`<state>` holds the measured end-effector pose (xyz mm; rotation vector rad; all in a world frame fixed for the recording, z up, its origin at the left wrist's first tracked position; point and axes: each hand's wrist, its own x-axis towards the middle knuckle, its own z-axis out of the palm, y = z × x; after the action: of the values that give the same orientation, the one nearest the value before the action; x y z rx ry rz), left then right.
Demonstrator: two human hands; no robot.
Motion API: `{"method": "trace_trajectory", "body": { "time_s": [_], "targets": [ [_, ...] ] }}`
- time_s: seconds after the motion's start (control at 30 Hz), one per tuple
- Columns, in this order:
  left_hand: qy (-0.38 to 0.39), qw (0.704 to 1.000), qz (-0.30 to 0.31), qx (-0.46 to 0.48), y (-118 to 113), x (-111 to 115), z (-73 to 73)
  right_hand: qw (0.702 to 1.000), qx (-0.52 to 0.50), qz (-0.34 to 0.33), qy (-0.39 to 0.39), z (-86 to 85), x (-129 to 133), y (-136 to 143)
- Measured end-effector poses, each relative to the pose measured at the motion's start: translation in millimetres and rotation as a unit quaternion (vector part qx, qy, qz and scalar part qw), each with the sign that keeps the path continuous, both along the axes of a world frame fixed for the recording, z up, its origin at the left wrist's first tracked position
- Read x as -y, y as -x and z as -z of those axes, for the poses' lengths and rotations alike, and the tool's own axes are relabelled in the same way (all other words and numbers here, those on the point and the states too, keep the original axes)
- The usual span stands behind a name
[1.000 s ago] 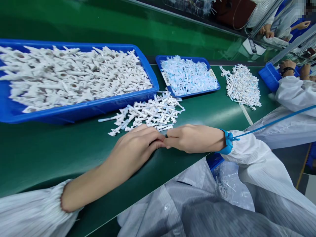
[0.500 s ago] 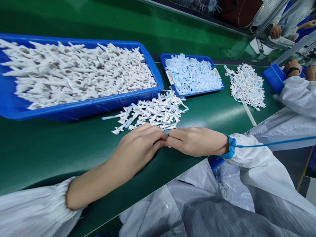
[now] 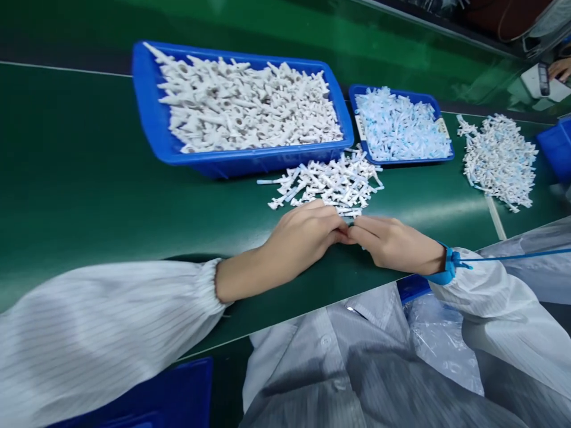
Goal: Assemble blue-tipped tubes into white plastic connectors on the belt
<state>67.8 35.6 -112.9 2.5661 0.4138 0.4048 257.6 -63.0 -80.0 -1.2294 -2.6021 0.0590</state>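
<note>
My left hand (image 3: 307, 238) and my right hand (image 3: 392, 241) meet over the green work surface, fingertips pinched together. Whatever they pinch is hidden behind the fingers. Just beyond them lies a loose pile of small white plastic pieces (image 3: 332, 181), some with pale blue tubes. Behind the pile stands a long blue bin (image 3: 272, 159) heaped with white tapered plastic parts (image 3: 250, 107). To its right, a shallow blue tray (image 3: 410, 160) holds small translucent light-blue pieces (image 3: 401, 125). A blue wrist strap (image 3: 446, 267) with a cord circles my right wrist.
At the right is another pile of white and blue pieces (image 3: 499, 157), with a pale strip (image 3: 495, 217) beside it. A blue container (image 3: 557, 148) stands at the right edge. Another person's hand (image 3: 561, 68) shows at upper right. A clear plastic bag (image 3: 441, 339) hangs below the table edge.
The view has swung left, so bins, piles and hands appear farther right. Both hands stay pinched together in front of the near pile. The co-worker's sleeve has mostly left the view.
</note>
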Motion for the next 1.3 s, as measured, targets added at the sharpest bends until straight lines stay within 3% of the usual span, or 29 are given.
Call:
{"method": "trace_trajectory", "body": {
  "time_s": [0.27,0.43,0.57,0.67,0.83,1.13,1.3],
  "targets": [
    [0.048,0.998,-0.02,0.027,-8.0,5.3,-2.3,0.992,-0.114,-0.021,0.047,0.0,-7.6,-23.0],
    [0.102,0.99,-0.044,0.092,-6.7,12.9,-8.7,0.966,-0.245,0.027,0.078,-3.8,-13.4,-31.7],
    [0.165,0.981,-0.04,0.091,-7.1,16.7,-12.4,0.952,-0.296,0.033,0.072,-3.6,-12.0,-30.6],
    [0.199,0.976,-0.029,0.08,-7.9,16.2,-13.4,0.951,-0.298,0.054,0.069,-2.8,-10.2,-30.3],
    [0.167,0.978,-0.011,0.122,-7.5,14.1,-13.8,0.953,-0.277,0.099,0.077,-3.1,-9.0,-33.0],
    [0.087,0.985,-0.01,0.147,-5.9,14.9,-7.2,0.974,-0.19,0.075,0.095,0.6,-10.6,-34.8],
    [0.082,0.983,-0.019,0.161,-6.6,13.9,-4.0,0.978,-0.195,0.053,0.06,1.6,-8.4,-29.5]
  ]
}}
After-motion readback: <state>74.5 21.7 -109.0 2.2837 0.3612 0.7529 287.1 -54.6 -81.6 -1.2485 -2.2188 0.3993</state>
